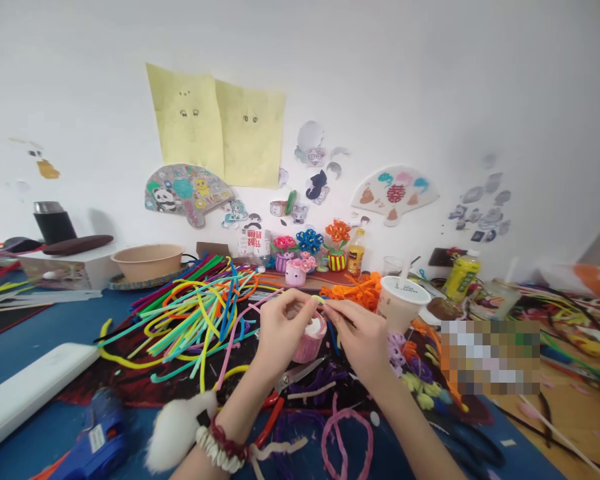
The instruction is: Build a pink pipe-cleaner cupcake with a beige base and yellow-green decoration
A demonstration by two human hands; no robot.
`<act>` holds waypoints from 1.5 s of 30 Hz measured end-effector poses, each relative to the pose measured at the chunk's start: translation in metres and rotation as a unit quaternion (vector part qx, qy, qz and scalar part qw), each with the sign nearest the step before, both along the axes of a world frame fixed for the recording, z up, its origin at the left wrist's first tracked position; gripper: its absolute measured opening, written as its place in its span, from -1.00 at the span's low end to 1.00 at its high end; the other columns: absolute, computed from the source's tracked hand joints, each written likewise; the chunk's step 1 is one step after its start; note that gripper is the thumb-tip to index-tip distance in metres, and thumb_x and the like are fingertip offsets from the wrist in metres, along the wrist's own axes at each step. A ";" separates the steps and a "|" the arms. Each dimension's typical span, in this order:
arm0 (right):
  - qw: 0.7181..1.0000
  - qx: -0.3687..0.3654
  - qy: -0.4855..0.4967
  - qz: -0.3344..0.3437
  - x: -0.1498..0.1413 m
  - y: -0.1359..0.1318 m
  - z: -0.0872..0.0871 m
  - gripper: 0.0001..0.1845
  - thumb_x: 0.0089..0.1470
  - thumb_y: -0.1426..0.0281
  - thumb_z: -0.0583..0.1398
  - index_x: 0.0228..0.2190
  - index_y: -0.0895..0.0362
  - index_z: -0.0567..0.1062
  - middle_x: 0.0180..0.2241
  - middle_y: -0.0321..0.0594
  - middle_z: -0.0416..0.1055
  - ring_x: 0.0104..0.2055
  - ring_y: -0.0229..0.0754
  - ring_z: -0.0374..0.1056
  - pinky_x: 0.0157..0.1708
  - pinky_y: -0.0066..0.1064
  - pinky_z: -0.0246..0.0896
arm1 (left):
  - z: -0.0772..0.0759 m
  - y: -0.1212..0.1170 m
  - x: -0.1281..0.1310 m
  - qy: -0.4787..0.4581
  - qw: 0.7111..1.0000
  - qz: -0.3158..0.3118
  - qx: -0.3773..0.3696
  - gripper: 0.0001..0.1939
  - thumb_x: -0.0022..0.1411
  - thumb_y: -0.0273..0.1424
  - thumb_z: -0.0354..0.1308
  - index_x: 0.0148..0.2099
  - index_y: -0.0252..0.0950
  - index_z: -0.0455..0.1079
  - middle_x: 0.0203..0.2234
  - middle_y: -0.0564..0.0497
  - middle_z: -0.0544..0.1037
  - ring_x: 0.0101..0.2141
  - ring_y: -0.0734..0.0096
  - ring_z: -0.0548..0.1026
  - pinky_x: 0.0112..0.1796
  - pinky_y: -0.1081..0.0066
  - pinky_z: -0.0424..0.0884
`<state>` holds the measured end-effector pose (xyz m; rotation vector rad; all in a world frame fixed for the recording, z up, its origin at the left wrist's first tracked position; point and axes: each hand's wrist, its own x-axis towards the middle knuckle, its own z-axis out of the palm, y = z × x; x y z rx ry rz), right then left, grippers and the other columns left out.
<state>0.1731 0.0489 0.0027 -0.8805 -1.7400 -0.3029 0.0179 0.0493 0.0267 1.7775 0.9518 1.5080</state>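
Left hand [283,327]: one, fingertips closed in a pinch on a thin yellow-green stem [321,300]. Right hand [363,333]: one, pinching the same stem. The stem was held raised over the middle of the desk [80,320], apparently at an early stage of shaping.

Pink pot [307,348]: one, upright below the hands, ribbed wall, whitish filling at its mouth. The wall looked complete; no flower could be made out in it.

Complete, by appearance, toward the desk's back edge: orange flowers [338,231] in a yellow-and-red striped pot [337,261]; blue flowers [309,240]; a small pink pot with eyes [295,275].

Partly worked, by appearance: fuzzy yellowish pieces [423,393], right of the hands; pink loop [325,440], toward the near edge.

Unworked, by appearance: one large heap of coloured stems [195,320], left of the hands.

Tools: scissors [305,373], near the pink pot, unheld; blue glue gun [97,437], toward the near left corner, unheld.
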 end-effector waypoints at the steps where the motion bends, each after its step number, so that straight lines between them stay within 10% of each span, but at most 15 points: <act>1: 1.000 0.001 0.005 -0.004 0.000 0.000 0.000 -0.77 0.29 0.41 0.13 -0.27 0.09 0.61 -0.37 -0.17 0.64 -0.38 -0.12 0.56 -0.34 -0.33 0.48 | -0.001 0.000 0.001 -0.001 1.000 -0.004 -0.002 -0.70 0.27 -0.18 0.11 -0.40 -0.28 0.42 -0.56 0.03 0.51 -0.55 0.41 0.43 -0.50 0.48 0.32; 13: 0.989 0.031 -0.145 0.015 0.014 -0.004 0.010 -0.62 0.21 0.61 0.03 -0.37 0.10 0.61 -0.38 -0.11 0.54 -0.25 -0.04 0.36 -0.23 -0.19 0.30 | 0.008 0.005 -0.014 0.200 0.971 -0.130 0.023 -0.83 0.14 -0.47 0.19 -0.49 -0.28 0.51 -0.64 0.11 0.46 -0.56 0.47 0.30 -0.50 0.51 0.17; 30: 0.999 0.037 -0.023 -0.009 -0.003 0.000 -0.002 -0.79 0.30 0.46 0.11 -0.21 0.13 0.58 -0.32 -0.15 0.66 -0.34 -0.13 0.59 -0.30 -0.38 0.47 | -0.008 0.000 0.005 -0.011 1.000 -0.017 -0.011 -0.69 0.29 -0.20 0.11 -0.40 -0.31 0.44 -0.55 -0.01 0.57 -0.59 0.44 0.42 -0.58 0.51 0.27; 45: 0.981 0.055 -0.187 0.005 0.015 -0.002 0.011 -0.65 0.18 0.65 0.05 -0.39 0.16 0.59 -0.29 -0.03 0.53 -0.14 0.02 0.35 -0.15 -0.14 0.29 | 0.003 0.006 -0.009 0.178 0.976 -0.123 -0.019 -0.84 0.14 -0.44 0.24 -0.48 -0.31 0.52 -0.66 0.09 0.47 -0.57 0.49 0.32 -0.48 0.52 0.19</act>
